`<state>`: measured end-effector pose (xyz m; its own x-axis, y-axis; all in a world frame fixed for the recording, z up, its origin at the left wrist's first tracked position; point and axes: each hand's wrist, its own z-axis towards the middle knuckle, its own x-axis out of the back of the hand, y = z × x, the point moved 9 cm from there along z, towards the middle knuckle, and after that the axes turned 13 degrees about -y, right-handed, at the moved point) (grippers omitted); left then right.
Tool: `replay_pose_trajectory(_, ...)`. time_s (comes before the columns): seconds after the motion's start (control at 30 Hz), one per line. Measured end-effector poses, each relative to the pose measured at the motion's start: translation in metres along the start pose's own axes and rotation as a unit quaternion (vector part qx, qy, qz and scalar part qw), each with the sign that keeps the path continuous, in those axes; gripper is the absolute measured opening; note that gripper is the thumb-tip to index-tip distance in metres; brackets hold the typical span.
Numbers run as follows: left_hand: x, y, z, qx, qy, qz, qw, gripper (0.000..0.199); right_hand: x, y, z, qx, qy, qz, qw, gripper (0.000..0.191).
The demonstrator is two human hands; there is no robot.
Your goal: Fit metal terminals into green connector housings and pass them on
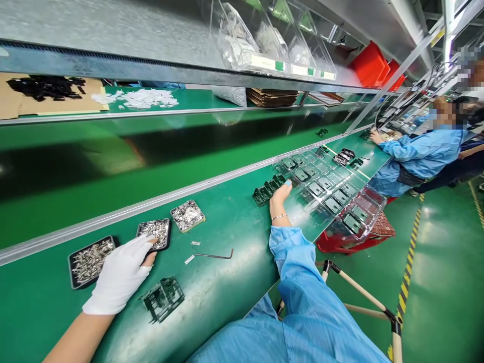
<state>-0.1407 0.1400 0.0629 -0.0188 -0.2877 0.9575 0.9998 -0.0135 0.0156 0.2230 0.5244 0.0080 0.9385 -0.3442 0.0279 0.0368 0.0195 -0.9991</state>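
White-gloved left hand (121, 275), lower left of frame, at the middle parts tray (169, 234); bare right hand (280, 199), right of centre, at a row of dark parts (265, 191).
Left: fingers bent over the tray's lower edge; whether anything is pinched, cannot tell. Tray apparently set close to keep small metal pieces (159, 232) contained and reachable. Right: thumb extended, remaining fingers hidden, grip unconfirmed; row immediately left of the hand, seemingly touching, perhaps steadied or kept aligned by it.
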Motion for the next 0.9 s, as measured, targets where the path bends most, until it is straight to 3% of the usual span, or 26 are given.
replay_pose_trajectory(0.13,0.001,0.001,0.000,-0.007,0.006,0.010,1.000,0.025,-0.007,-0.003,-0.002,0.004,-0.009,0.010,1.000,0.055)
replay_pose_trajectory(0.33,0.003,0.003,0.000,-0.014,0.007,0.022,1.000,0.025,0.002,0.007,-0.018,-0.006,0.007,0.026,1.000,0.060)
replay_pose_trajectory(0.5,-0.001,0.000,0.000,-0.003,-0.004,0.014,1.000,0.027,-0.014,0.013,-0.028,-0.008,0.001,0.023,1.000,0.062)
replay_pose_trajectory(0.73,0.002,0.003,0.000,-0.014,0.006,0.028,0.999,0.025,-0.033,0.006,-0.033,-0.013,0.022,0.037,0.999,0.061)
replay_pose_trajectory(0.9,0.002,0.002,0.001,-0.012,0.008,0.027,1.000,0.024,-0.026,-0.003,-0.022,-0.013,0.028,0.020,0.999,0.059)
